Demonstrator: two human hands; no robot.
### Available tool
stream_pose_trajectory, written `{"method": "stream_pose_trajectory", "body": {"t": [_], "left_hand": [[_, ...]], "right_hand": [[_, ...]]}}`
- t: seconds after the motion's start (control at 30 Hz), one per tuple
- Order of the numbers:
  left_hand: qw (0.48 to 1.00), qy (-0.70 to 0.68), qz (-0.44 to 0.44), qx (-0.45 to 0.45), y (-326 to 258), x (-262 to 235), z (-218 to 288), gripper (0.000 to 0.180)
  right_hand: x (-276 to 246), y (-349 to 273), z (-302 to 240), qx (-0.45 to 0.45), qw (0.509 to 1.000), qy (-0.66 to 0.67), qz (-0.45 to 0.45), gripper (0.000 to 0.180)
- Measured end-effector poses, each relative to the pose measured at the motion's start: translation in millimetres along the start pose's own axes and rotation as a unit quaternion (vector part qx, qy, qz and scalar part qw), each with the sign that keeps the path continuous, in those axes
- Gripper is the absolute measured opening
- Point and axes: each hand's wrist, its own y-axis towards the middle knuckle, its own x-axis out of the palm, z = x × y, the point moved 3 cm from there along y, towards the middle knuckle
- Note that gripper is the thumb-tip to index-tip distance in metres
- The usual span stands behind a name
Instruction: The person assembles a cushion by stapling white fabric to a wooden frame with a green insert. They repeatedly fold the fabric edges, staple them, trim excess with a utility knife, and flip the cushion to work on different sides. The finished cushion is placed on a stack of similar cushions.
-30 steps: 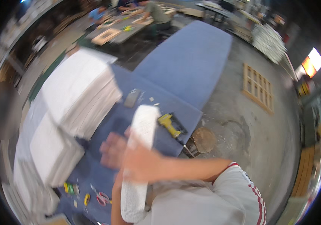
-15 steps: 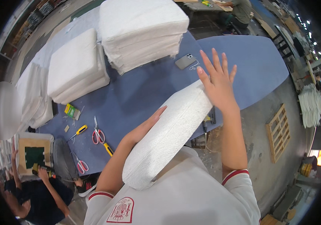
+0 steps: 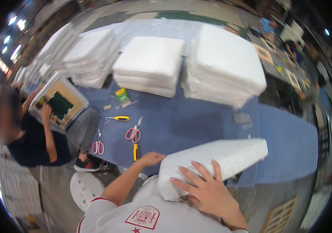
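A white fabric-covered seat cushion (image 3: 216, 155) stands on its long edge, propped between the blue table and my shirt. My right hand (image 3: 208, 190) lies on its near face with the fingers spread and the palm toward the cloth. At the cushion's left end, my left hand (image 3: 152, 158) has its fingers curled together against the upper corner, pinching there. The cushion's far face and underside are hidden. Just left of my left hand lie a yellow-handled screwdriver (image 3: 135, 152) and red-handled scissors (image 3: 133, 134) on the table.
White cushion stacks (image 3: 224, 66) line the far side of the blue table (image 3: 166, 116). A second screwdriver (image 3: 121, 118), more scissors (image 3: 98, 145), a green-yellow packet (image 3: 123, 98) and a phone (image 3: 242, 118) lie there. At left, a co-worker (image 3: 38, 136) handles a framed seat (image 3: 59, 103).
My view has swung left. The cushion has turned to lie more crosswise. My right hand has come from its far end down onto the near face; my left hand has shifted to the left corner.
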Motion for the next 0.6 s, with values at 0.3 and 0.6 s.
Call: {"method": "stream_pose_trajectory", "body": {"t": [0.3,0.6], "left_hand": [[0.984,-0.061,0.116,-0.117,-116,56,-156,0.067],[0.924,-0.362,0.073,0.102,-154,-19,-54,0.081]], "right_hand": [[4,70,-21,-0.128,0.986,-0.075,0.072,0.086],[-96,6,50,0.031,0.885,0.275,0.374,0.059]]}}
